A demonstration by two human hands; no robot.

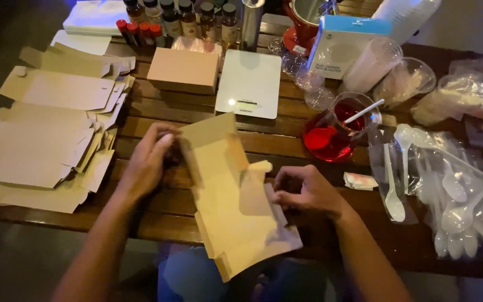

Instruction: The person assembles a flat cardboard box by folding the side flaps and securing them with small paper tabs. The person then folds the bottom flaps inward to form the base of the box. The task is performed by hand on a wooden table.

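1. One unfolded cardboard box blank [227, 190] is held over the near edge of the wooden bench [157, 215], tilted, its lower end hanging past that edge.
2. The left hand [146, 162] is closed on the blank's upper left flap; the grip is clamped on the cardboard, with the fingers curled round its edge.
3. The right hand [306, 190] is pinched shut on the blank's right side flap, so the blank lies between the two hands and touches both.
4. One stack of flat blanks [51, 134] is spread at the left of the bench, reaching its left edge; the sheets cannot be counted exactly.
5. One assembled cardboard box [183, 70] and one white kitchen scale [250, 84] are set just beyond the held blank, side by side.
6. One glass jug of red liquid [334, 131] with a white spoon in it stands to the right of the scale.
7. Many white plastic spoons in clear bags [448, 184] are piled at the right; their number cannot be told.
8. A row of small bottles [180, 19] lines the far edge.
9. Bare bench is seen only in the strip around the two hands.
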